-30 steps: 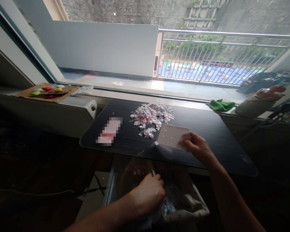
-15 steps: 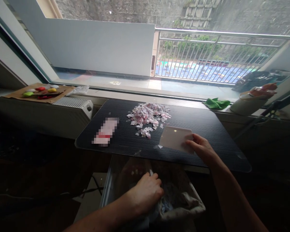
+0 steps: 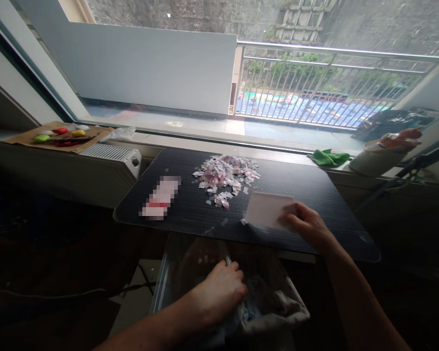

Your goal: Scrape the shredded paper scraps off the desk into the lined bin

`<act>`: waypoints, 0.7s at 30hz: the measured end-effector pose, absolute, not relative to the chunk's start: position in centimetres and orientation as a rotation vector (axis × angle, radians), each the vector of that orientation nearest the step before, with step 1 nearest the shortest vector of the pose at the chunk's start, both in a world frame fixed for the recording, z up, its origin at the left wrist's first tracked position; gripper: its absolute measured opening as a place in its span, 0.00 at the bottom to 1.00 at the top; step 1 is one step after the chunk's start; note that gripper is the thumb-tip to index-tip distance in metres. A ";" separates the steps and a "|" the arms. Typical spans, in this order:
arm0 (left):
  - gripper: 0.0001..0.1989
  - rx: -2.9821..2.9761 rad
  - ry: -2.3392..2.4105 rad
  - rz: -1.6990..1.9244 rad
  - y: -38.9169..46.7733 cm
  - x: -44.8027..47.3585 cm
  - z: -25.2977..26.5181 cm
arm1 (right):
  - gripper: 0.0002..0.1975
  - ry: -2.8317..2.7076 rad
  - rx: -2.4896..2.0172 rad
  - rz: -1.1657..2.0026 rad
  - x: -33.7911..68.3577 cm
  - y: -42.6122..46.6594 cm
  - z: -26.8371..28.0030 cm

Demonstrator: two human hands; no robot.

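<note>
Head view: paper scraps (image 3: 225, 174) mostly heaped mid-counter (image 3: 314, 190); some already in the bag (image 3: 274, 302) below the edge.
Left hand (image 3: 221, 291): closed on the bag's rim, holding it open.
Right hand (image 3: 307, 225): fingers pinching a white card (image 3: 267, 209), just right of the heap.
Left to do: most scraps remain.

A dark table (image 3: 314, 185) carries paper scraps (image 3: 225, 174), a white card (image 3: 267, 210) and a blurred packet (image 3: 160, 197).

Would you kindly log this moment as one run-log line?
right hand: holds white card on black table | left hand: grips bin bag | paper scraps: piled
</note>
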State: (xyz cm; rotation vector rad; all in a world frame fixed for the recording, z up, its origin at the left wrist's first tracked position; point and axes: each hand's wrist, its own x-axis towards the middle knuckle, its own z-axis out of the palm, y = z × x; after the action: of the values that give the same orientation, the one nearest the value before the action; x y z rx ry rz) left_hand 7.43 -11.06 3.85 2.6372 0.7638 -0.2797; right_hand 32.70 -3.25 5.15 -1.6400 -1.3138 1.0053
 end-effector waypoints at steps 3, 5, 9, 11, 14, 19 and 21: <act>0.06 2.647 0.746 -0.257 -11.0 7.5 3.3 | 0.13 -1.228 -1.606 1.110 33.9 -3.4 4.5; 0.07 2.651 0.742 -0.249 -10.9 7.4 3.2 | 0.15 -1.163 -1.573 1.107 33.9 -2.9 4.2; 0.05 2.636 0.747 -0.255 -10.3 6.7 3.7 | 0.15 -1.156 -1.586 1.139 33.5 -1.5 4.0; 0.04 2.628 0.752 -0.242 -9.9 6.1 4.1 | 0.13 -1.214 -1.593 1.211 33.5 -1.1 4.1; 0.04 2.628 0.766 -0.195 -9.5 5.6 4.5 | 0.13 -1.332 -1.587 1.283 33.5 -1.2 4.4; 0.04 2.631 0.784 -0.200 -9.1 5.5 4.9 | 0.14 -1.406 -1.562 1.375 33.5 -2.4 4.8; 0.04 2.639 0.771 -0.223 -9.1 5.6 5.0 | 0.14 -1.433 -1.558 1.395 33.7 -3.0 5.2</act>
State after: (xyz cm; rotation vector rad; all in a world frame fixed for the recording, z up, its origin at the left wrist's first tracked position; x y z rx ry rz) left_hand 5.60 -9.08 5.00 2.6386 0.7713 -0.2234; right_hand 33.74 -3.00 5.21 -1.5576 -1.4334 1.3951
